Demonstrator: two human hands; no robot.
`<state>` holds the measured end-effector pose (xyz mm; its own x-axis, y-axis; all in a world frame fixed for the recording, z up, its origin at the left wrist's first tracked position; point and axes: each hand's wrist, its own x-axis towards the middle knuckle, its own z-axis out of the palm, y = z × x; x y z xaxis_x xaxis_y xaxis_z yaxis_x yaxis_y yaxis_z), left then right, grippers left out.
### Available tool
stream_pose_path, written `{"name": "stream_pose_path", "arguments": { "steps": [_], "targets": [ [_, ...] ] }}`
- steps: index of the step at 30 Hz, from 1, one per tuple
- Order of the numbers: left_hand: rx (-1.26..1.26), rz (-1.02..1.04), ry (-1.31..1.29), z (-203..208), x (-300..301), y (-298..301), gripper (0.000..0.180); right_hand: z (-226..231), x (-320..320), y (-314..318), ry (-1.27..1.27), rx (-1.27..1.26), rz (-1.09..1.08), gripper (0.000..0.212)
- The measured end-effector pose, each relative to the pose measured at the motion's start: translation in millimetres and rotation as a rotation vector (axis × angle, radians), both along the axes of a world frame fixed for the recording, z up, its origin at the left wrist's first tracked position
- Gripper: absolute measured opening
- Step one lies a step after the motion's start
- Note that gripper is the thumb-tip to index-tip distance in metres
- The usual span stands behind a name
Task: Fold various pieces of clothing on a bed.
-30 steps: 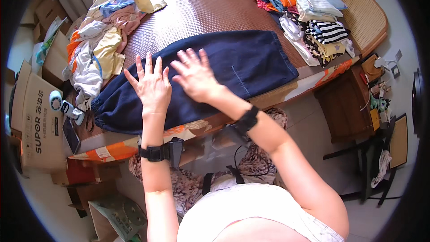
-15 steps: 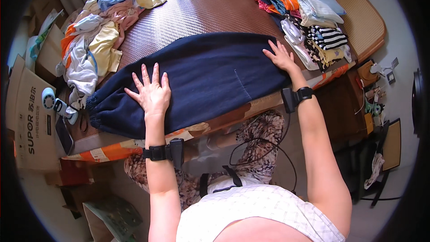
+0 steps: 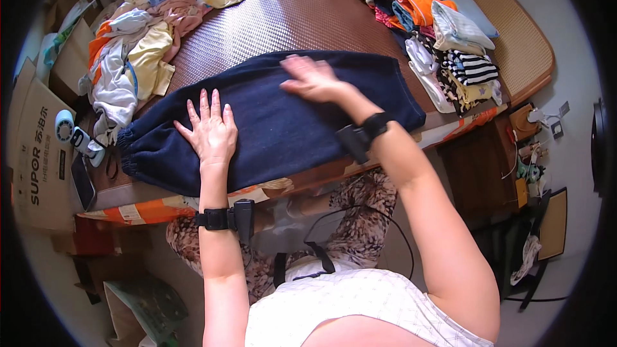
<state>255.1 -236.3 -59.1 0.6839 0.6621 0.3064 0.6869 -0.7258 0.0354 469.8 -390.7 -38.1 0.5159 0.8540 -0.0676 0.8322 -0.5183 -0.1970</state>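
A pair of navy blue trousers (image 3: 276,122), as they look, lies flattened along the near edge of the bed, with a gathered elastic cuff at the left end and a straight edge at the right. My left hand (image 3: 211,130) rests palm down on the left part of the cloth, fingers spread. Over the upper middle of the trousers is my right hand (image 3: 313,79), slightly blurred, its fingers stretched out. Neither hand grips the fabric. Whether the right palm touches the cloth is hard to tell.
Loose, crumpled clothes (image 3: 151,51) are heaped at the left. Folded clothes (image 3: 459,45) are stacked at the right on the brown woven mat (image 3: 276,13). Near the left corner lie a phone (image 3: 83,182) and a small light-blue fan (image 3: 65,126), beside a cardboard box (image 3: 45,148).
My right hand has moved left from the right end of the trousers to their upper middle. The left hand stays flat on the cloth. The whole view has shifted slightly.
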Motion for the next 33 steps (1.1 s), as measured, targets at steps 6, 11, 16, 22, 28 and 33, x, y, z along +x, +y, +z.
{"name": "stream_pose_path", "arguments": {
  "steps": [6,11,16,22,28,33],
  "targets": [
    [0.006,-0.007,-0.067,0,0,-2,0.049,-6,106,-154,-0.032,-0.104,-0.541,0.084],
    [0.026,0.014,-0.051,-2,0,0,0.049,34,33,-105,-0.063,0.005,-0.504,0.063],
    [0.070,0.013,-0.010,-8,3,0,0.051,-6,-122,-57,-0.376,0.375,-0.004,0.055],
    [0.070,0.016,-0.012,-7,0,2,0.052,-15,-63,-136,-0.405,0.275,-0.269,0.054],
    [-0.049,-0.066,-0.026,9,-8,5,0.055,-27,-19,-196,-0.222,0.244,-0.518,0.067],
    [0.314,-0.031,-0.562,62,-64,3,0.056,-32,-22,-200,-0.296,0.319,-0.559,0.065]
  ]
}}
